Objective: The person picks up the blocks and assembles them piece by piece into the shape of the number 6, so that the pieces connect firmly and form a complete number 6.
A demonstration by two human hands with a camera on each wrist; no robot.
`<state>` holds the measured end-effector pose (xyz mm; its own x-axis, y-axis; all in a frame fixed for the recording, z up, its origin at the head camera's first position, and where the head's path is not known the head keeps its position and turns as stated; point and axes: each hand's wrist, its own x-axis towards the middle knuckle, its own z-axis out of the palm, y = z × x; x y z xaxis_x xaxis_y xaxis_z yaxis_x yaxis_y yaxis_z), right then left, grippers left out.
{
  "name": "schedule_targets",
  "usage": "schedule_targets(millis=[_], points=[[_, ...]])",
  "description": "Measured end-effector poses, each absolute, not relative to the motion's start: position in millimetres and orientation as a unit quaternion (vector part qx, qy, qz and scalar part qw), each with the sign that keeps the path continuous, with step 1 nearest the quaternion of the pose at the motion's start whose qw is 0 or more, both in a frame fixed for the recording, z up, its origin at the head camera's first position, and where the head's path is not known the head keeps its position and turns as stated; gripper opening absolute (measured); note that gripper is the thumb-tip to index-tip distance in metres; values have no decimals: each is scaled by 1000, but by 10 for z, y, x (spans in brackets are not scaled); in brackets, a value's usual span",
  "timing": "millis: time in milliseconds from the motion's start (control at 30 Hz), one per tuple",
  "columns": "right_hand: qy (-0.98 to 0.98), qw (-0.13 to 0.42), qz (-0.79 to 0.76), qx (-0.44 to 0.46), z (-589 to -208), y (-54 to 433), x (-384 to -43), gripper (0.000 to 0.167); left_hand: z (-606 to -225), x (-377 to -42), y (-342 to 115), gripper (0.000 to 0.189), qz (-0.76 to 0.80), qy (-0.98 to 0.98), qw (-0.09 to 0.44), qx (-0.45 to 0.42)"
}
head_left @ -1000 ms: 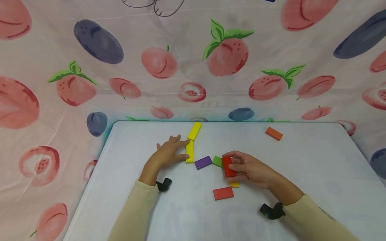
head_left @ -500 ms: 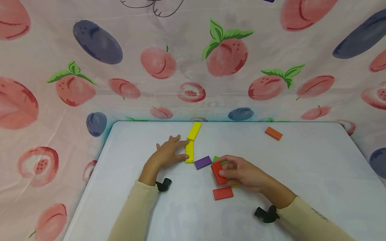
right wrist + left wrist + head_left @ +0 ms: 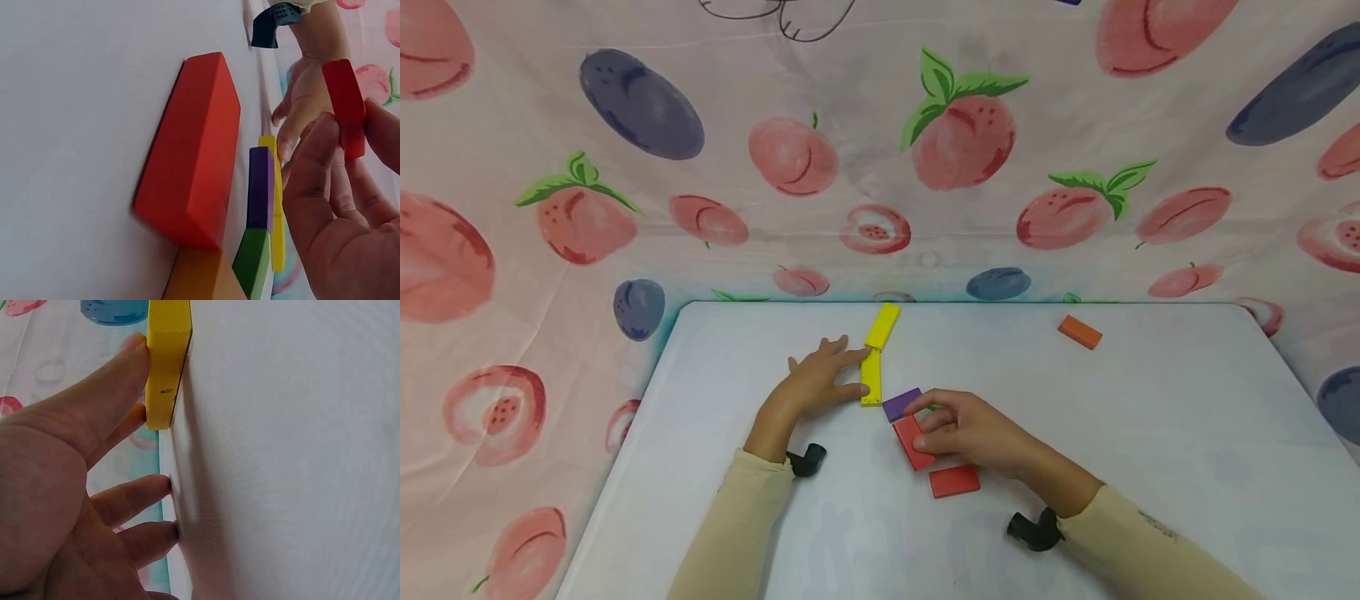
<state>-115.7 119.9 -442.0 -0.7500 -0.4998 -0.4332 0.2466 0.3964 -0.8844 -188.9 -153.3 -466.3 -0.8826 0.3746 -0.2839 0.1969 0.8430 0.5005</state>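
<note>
My left hand rests at the left side of a near yellow block. Its thumb and a finger touch that yellow block along one face, and the other fingers are spread on the table. A far yellow block meets its top end at an angle. Between thumb and fingers, my right hand pinches a red block, tilted and raised above the table, just below the purple block. Another red block lies flat close by. The green block is mostly covered by my right hand in the head view.
An amber block touches the lying red block in the right wrist view. Far right on the white table lies an orange block. A fruit-print cloth hangs behind the table's back edge.
My right hand has carried the red block leftward and slightly nearer, from over the green block to beside the purple one, tilting it. My left hand and the yellow blocks stay put.
</note>
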Motion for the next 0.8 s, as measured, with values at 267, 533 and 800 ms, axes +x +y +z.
schedule_targets(millis=[267,533,800], points=[[824,300,-464,-120,-4468,1077,-1163,37,-4673,-1892,-1534,65,237,942,186,151],[846,270,-421,-187,-4545,1064,-1161,36,-4667,-1888,-1537,65,236,942,185,152],[863,247,-389,-208,-4601,1034,-1151,36,-4664,-1887,-1539,65,237,941,183,154]])
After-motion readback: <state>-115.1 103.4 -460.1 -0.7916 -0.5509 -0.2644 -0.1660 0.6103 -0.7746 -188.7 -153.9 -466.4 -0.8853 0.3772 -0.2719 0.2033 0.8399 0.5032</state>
